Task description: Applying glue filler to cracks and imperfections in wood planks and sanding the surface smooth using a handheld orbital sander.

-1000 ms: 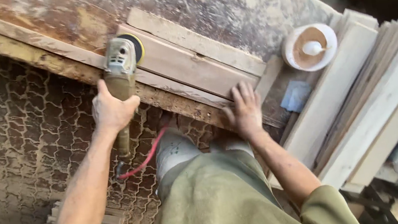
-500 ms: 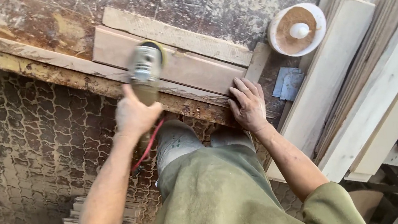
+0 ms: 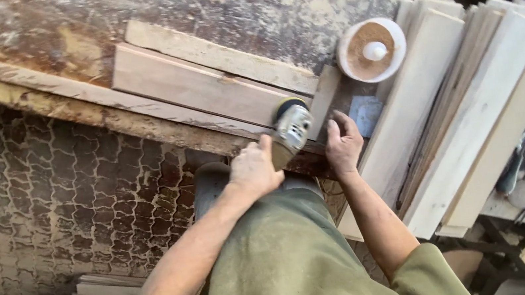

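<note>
My left hand (image 3: 253, 168) grips the grey disc sander (image 3: 288, 131) on the reddish wooden board (image 3: 195, 89); my right hand (image 3: 343, 144) lies flat at the workbench's (image 3: 298, 3) near edge, just beside the disc, and could get nicked.

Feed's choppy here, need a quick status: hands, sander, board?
Left hand gripping the sander, disc on the right end of the board. Right hand resting on the bench edge beside it. White bowl and plank stack off right, apart.

1. The left hand (image 3: 253, 168) has run the sander (image 3: 289, 129) from the board's (image 3: 195, 86) left end to its right end.
2. The right hand (image 3: 343, 144) has slid off the board onto the table (image 3: 298, 3) edge.
</note>
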